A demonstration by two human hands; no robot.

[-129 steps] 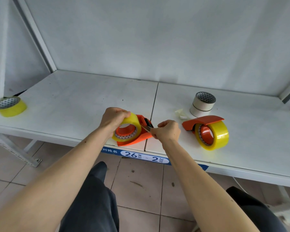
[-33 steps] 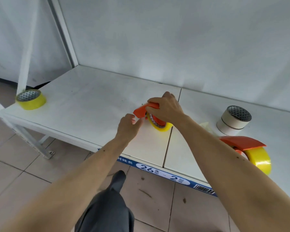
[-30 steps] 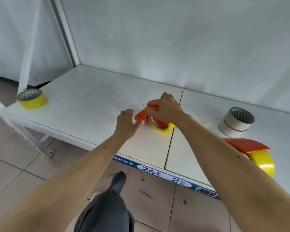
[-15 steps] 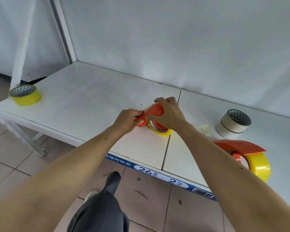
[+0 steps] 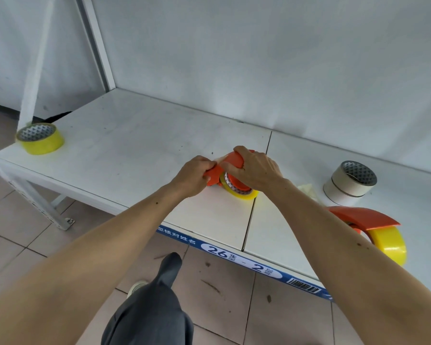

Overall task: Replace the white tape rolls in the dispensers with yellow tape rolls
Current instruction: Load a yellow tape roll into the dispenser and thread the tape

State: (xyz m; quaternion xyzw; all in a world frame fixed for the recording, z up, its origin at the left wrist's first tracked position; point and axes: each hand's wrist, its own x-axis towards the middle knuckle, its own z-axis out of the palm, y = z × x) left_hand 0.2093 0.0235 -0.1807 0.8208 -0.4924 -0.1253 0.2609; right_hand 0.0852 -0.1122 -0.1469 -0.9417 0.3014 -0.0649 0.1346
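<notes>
An orange tape dispenser (image 5: 235,159) with a yellow tape roll (image 5: 241,192) in it rests on the white shelf (image 5: 139,143) near its middle. My right hand (image 5: 255,168) grips the dispenser's curved top. My left hand (image 5: 195,174) pinches its orange front end, where a bit of tape shows between my fingers. A second orange dispenser (image 5: 363,216) with a yellow roll (image 5: 390,244) stands at the right front, partly behind my right forearm. White tape rolls (image 5: 350,183) sit stacked at the back right. A spare yellow roll (image 5: 39,138) lies at the far left.
A crumpled scrap of tape (image 5: 306,189) lies between the held dispenser and the white rolls. The shelf's front edge carries a blue label strip (image 5: 244,261). A white upright post (image 5: 34,58) stands at the left. Tiled floor and my leg are below.
My left hand has closed onto the dispenser's front end, where it was apart from it a second ago. My right hand has stayed on the dispenser's top.
</notes>
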